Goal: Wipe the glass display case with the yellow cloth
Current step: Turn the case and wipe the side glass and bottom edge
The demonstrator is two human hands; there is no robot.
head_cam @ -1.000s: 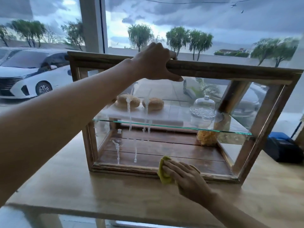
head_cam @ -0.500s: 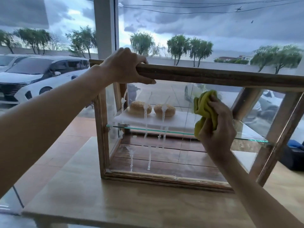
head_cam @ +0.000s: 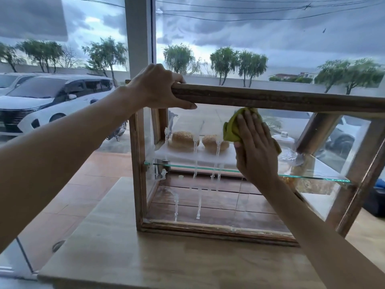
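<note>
- The glass display case [head_cam: 239, 227] sits mid-frame on a light wooden counter [head_cam: 166, 263]; it's a wood-framed box with a glass shelf [head_cam: 312, 177] across the middle.
- The person's left hand [head_cam: 158, 86] comes in from the left edge of the frame and is clamped over the case's top rail near its upper left corner, fingers curled over the far side and thumb lying along the front.
- The right hand [head_cam: 255, 151] reaches up from the lower right, palm flat and fingers spread, pressing the yellow cloth [head_cam: 232, 128] against the front pane. So not really a fist grip, more of a flat pin against the glass.
- The cloth is bunched up, poking out above and to the left of the fingers, right under the top rail, a bit right of centre.
- White foamy streaks [head_cam: 198, 197] run down the left part of the pane, pretty much top to bottom.
- Inside on the shelf: two sesame buns [head_cam: 183, 138] on a white board, and a small glass dome [head_cam: 285, 147] to the right, partly hidden by the hand.
- Through the window behind, a white car [head_cam: 52, 101] shows at the left edge, with trees and a heavy grey sky up top.
</note>
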